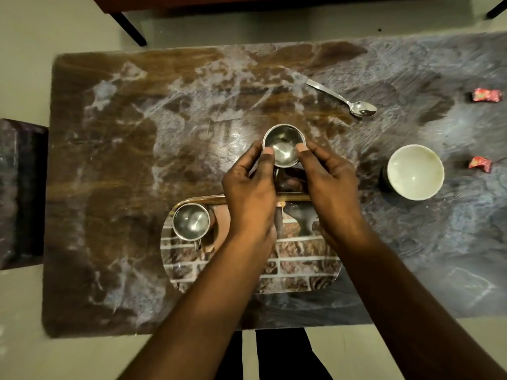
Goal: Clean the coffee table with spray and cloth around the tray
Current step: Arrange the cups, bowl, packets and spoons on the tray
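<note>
You look down into a dim, warm-toned scene, lit from above. The brightest glare sits on the coffee table (115,187) just beyond the steel cup (284,145), with small highlights inside the second steel cup (191,221) and on the spoon (343,98). The white bowl (415,172) casts a dark shadow to its left. Wide-angle distortion bows the table edges, and the corners look soft and smeared.

Two bare forearms, left hand (248,193) and right hand (327,182) ringless, no sleeves.
</note>
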A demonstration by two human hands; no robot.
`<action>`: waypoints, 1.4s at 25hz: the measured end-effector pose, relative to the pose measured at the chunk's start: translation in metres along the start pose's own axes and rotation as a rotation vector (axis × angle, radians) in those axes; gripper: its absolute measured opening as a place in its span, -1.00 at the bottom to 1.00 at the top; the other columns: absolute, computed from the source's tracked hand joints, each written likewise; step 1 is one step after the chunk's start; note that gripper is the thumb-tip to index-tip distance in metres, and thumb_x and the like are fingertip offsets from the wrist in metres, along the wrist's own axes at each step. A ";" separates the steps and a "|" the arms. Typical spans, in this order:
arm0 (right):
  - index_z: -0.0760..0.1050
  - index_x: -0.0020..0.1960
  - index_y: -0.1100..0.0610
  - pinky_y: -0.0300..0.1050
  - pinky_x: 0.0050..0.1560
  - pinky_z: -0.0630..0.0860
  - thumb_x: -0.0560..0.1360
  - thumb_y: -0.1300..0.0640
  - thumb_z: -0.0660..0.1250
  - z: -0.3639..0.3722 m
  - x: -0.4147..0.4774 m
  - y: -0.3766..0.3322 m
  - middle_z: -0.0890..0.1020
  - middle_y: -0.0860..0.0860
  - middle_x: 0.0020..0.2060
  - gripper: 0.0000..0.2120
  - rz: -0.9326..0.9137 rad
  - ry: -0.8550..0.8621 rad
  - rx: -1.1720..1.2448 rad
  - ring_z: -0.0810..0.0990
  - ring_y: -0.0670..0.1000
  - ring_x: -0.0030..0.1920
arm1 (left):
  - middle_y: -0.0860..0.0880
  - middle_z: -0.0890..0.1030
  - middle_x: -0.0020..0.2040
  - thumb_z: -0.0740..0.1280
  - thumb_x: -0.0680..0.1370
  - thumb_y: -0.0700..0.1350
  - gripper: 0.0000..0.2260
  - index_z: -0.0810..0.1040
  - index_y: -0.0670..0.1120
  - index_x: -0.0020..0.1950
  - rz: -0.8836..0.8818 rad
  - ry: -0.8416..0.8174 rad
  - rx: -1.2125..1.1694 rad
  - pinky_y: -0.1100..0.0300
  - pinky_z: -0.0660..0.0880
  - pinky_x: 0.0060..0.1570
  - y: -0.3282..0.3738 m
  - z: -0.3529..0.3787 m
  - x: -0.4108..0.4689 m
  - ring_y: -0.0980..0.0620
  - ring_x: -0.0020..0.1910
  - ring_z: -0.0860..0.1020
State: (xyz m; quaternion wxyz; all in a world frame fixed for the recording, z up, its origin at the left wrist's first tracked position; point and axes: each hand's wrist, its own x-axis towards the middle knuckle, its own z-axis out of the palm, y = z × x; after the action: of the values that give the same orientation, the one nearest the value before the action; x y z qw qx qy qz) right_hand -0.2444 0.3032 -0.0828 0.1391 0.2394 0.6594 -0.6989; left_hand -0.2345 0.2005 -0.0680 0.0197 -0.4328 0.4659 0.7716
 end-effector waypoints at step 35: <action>0.68 0.34 0.11 -0.14 0.04 0.71 0.60 -0.06 0.49 0.041 -0.066 0.091 0.79 -0.03 0.07 -0.62 0.001 0.049 -0.287 0.75 -0.17 -0.03 | -0.03 0.84 0.00 0.50 0.64 -0.12 -0.91 0.79 -0.09 0.08 -0.066 0.344 -0.111 0.04 0.70 0.21 -0.067 -0.106 -0.038 0.00 0.07 0.79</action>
State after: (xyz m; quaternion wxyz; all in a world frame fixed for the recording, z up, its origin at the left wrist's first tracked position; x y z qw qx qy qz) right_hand -0.1480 0.2464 -0.1256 0.1560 0.2345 0.7557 -0.5913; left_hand -0.1131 0.1747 -0.1092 -0.0589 -0.5738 0.4046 0.7096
